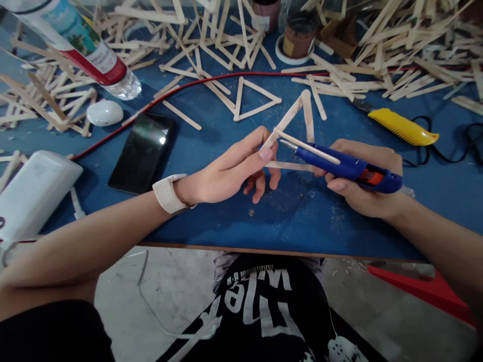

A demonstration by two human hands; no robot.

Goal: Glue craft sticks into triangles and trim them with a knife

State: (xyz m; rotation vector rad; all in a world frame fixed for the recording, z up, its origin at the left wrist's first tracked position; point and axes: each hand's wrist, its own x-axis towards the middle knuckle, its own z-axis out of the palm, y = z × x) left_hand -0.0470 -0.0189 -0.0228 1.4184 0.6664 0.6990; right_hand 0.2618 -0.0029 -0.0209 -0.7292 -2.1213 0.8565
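Left hand pinches a stick, right hand grips a blue tool — one slip could jab the left.

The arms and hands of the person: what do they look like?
The left hand and right hand wear no gloves. A wide, cream-coloured band wraps the left wrist, and a black sleeve covers the upper left arm.

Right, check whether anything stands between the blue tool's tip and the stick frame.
Nothing visible does: the tip of the blue tool in the right hand is close by the stick frame in the left hand. A thin stick runs along the tool to the frame, beside the tip, not across its way.
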